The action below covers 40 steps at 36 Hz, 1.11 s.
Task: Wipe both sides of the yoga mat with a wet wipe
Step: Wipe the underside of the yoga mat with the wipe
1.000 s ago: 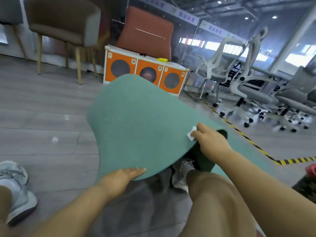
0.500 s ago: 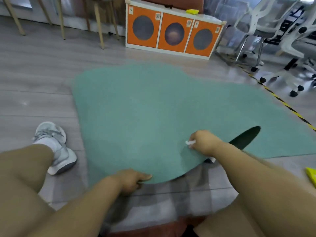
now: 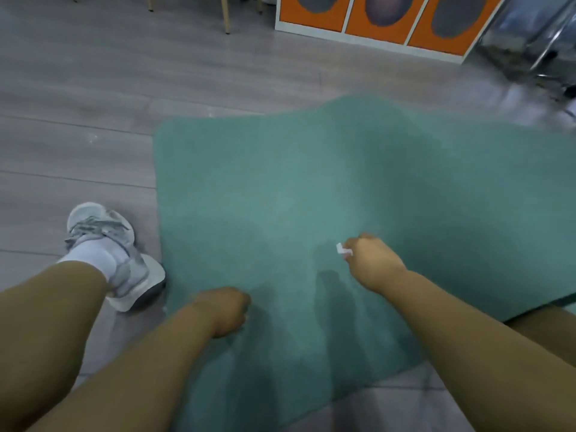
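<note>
From the head camera, the yoga mat (image 3: 311, 188) is teal green with a fine, fuzzy-looking texture. It spreads across the centre and right of the frame over the grey plank floor (image 3: 93, 120), its far edge wavy rather than flat. The left hand (image 3: 223, 310), lower centre, sits on the mat near its left edge with fingers curled under; whether it grips the mat cannot be told. The right hand (image 3: 372, 263), right of centre, is curled over the mat's surface and pinches a small white wet wipe (image 3: 343, 249) that pokes out at its left side. A grey sneaker (image 3: 109, 254) stands on the floor just beside the mat's left edge. An orange cabinet (image 3: 386, 20) stands at the top.
</note>
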### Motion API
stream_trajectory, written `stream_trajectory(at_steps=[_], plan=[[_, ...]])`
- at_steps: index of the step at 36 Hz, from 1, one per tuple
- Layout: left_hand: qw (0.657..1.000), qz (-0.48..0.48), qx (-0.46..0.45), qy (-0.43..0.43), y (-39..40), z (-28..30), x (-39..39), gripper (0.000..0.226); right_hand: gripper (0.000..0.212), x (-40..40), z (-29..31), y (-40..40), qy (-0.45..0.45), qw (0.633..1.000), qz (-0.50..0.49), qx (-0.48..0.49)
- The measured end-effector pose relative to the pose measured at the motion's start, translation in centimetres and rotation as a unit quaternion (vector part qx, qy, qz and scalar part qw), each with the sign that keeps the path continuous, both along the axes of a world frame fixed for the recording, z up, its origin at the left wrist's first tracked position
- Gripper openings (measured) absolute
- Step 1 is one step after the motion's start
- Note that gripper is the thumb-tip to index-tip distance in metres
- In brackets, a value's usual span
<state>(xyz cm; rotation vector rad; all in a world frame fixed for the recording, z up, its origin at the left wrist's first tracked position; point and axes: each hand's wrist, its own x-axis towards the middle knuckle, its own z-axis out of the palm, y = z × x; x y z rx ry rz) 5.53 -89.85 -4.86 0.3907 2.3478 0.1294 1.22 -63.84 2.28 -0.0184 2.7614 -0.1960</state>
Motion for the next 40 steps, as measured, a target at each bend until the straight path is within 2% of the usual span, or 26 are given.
stream_trajectory(at_steps=[6, 11, 15, 20, 24, 28, 31, 34, 37, 40], plan=[[0.997, 0.037, -0.061, 0.031, -3.1, 0.6, -4.5, 0.042, 0.036, -4.8, -3.4, -2.3, -0.022, 0.999, -0.038, -0.029], [0.993, 0.06, -0.093, 0.03, -6.5, 0.5, -7.6, 0.043, 0.043, -8.5, -5.5, -4.5, -0.015, 0.998, -0.022, -0.049], [0.986, 0.114, -0.116, 0.028, -9.5, -0.9, -9.0, 0.05, 0.029, -11.0, -8.6, -4.7, 0.028, 0.997, -0.02, -0.074], [0.979, 0.164, -0.108, 0.054, -10.2, -3.3, -8.9, 0.061, 0.031, -13.9, -11.6, -4.7, 0.058, 0.993, -0.077, -0.072], [0.967, 0.215, -0.085, 0.102, -11.5, -4.9, -9.0, 0.09, 0.036, -16.0, -13.7, -5.3, 0.096, 0.978, -0.153, -0.103], [0.966, 0.223, -0.051, 0.117, -12.4, -5.9, -8.7, 0.095, 0.045, -16.9, -15.5, -8.5, 0.138, 0.966, -0.191, -0.105], [0.969, 0.212, -0.038, 0.117, -12.8, -5.9, -8.8, 0.111, 0.042, -16.2, -16.2, -13.0, 0.15, 0.976, -0.107, -0.118], [0.974, 0.189, -0.042, 0.12, -13.7, -6.2, -8.8, 0.119, 0.039, -13.5, -16.5, -18.4, 0.119, 0.974, 0.056, -0.185], [0.978, 0.15, -0.024, 0.144, -14.9, -6.7, -9.1, 0.099, 0.036, -9.2, -15.6, -22.0, 0.026, 0.936, 0.265, -0.231], [0.979, 0.126, -0.029, 0.157, -16.2, -6.9, -10.2, 0.071, 0.039, -7.8, -14.6, -21.8, 0.03, 0.904, 0.358, -0.232]])
